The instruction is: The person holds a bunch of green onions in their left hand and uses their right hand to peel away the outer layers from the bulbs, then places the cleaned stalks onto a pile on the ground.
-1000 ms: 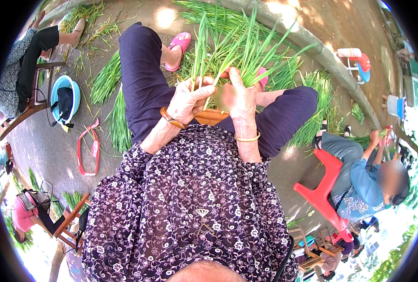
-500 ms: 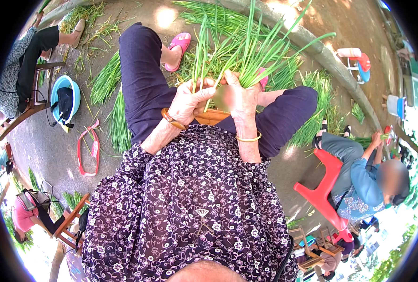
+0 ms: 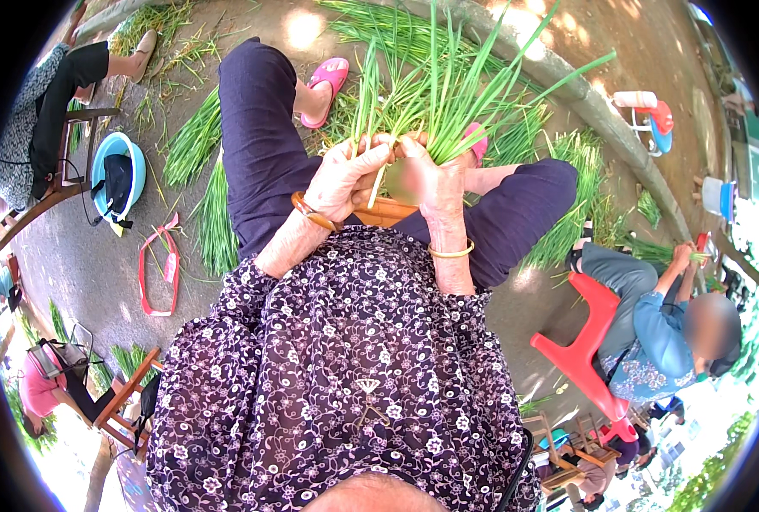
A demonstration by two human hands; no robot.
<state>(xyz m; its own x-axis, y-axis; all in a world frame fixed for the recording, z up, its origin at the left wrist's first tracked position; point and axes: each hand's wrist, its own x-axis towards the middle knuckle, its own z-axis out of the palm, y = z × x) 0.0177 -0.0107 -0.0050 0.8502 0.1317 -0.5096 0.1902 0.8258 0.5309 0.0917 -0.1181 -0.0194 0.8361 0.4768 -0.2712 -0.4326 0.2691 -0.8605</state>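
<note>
My left hand (image 3: 341, 177), with an amber bangle at its wrist, pinches a few pale-based green leafy stems (image 3: 365, 111) between thumb and fingers. Close beside it, my right hand (image 3: 435, 183), with a gold-coloured bangle, grips a larger fan of long green leaves (image 3: 473, 98) that point up and rightward. The area between the hands is blurred. More cut greens (image 3: 405, 30) lie in heaps beyond my hands and around my pink sandals (image 3: 328, 77).
A blue basin (image 3: 102, 158) with a black bag and a red strap (image 3: 146, 269) lie at left. Co-workers sit left (image 3: 68, 72) and right (image 3: 652, 341), the latter on a red plastic stool (image 3: 580, 333). A concrete kerb (image 3: 588, 98) curves across the back; more greens (image 3: 200, 136) lie on the ground.
The leaves in my right hand have swung up and out to the right, spreading wider. My hands and fingers have shifted slightly; both still hold stems.
</note>
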